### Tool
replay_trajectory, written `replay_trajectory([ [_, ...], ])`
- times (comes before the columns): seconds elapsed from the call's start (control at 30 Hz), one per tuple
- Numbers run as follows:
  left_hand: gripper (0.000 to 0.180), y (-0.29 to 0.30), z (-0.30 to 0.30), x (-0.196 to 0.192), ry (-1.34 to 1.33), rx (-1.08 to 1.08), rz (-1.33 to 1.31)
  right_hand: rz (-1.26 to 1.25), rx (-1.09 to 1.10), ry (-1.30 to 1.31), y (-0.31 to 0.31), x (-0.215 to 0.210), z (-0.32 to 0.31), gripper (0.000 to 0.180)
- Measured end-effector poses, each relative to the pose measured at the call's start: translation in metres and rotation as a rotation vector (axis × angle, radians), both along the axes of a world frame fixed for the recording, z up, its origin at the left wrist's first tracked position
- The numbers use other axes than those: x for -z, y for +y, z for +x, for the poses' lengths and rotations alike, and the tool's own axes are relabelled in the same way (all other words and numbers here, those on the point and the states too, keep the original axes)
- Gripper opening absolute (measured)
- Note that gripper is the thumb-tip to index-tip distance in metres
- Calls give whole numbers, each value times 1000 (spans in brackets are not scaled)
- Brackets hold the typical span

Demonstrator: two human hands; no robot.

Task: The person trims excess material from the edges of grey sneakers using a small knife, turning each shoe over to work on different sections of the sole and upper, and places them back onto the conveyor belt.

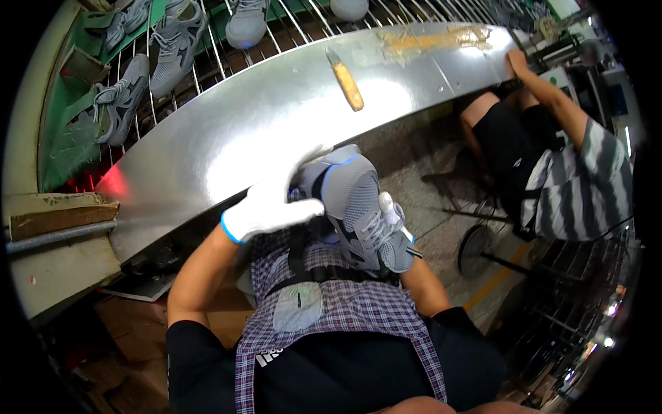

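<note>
A grey mesh sneaker [362,207] with laces is held over my lap, toe up and heel toward my right. My right hand [392,210], in a white glove, grips it from the right side and is mostly hidden behind it. My left hand [272,200], gloved in white with a blue cuff, is beside the toe with thumb and fingers spread wide. Between them lies the edge of a grey rounded part [331,162] with a blue line; I cannot tell whether it is this sneaker's sole or a second shoe.
A metal ledge [276,110] curves ahead, with a wooden-handled knife [347,84] on it. Beyond, several grey sneakers [179,45] rest on a rack of metal rods [289,24]. At right sits another person [579,172], one hand on the ledge, near a round stool [474,250].
</note>
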State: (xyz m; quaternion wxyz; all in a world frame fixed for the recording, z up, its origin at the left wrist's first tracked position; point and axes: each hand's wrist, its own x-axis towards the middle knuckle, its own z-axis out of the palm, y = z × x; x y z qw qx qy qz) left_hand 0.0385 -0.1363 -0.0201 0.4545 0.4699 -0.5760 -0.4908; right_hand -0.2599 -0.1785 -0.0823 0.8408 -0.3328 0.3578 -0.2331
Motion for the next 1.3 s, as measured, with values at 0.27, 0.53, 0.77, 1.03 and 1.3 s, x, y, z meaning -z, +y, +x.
replay_trajectory([
  [0.27,79,6,-64,54,142,-262,41,412,46,-227,-15,30,-13,107],
  [0.53,66,4,-48,24,226,-172,40,443,146,-316,-14,22,9,100],
  [0.77,71,12,-50,18,222,-191,53,444,221,-243,-8,13,14,98],
  [1.03,67,17,-57,0,33,-190,45,430,281,-191,-3,10,12,95],
  [1.3,55,29,-85,7,-39,-418,-78,432,299,-165,-2,13,10,90],
])
